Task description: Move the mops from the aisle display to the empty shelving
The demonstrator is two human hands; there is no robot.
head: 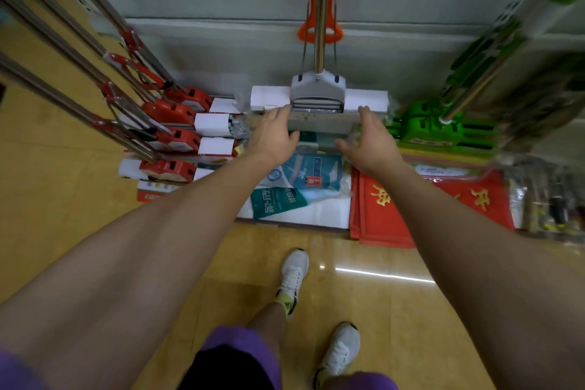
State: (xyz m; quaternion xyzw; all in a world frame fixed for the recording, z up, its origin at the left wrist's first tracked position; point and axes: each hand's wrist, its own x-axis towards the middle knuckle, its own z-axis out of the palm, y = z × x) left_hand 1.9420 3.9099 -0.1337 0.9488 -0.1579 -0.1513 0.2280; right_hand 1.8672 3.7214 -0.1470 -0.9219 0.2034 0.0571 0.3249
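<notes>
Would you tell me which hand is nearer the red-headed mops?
Left. The left hand sits just right of the red-headed mops; the right hand lies farther right, towards the green mops.

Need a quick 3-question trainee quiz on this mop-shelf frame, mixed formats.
1. True or false: the left hand grips the steel pole.
2. Which mops stand right of the grey mop head? A) red mops B) green mops C) none
3. Fill in: the right hand reaches toward the mop's ____ end.

Key: 1 false, both hands are down at the mop head; 2 B; 3 right.
</notes>
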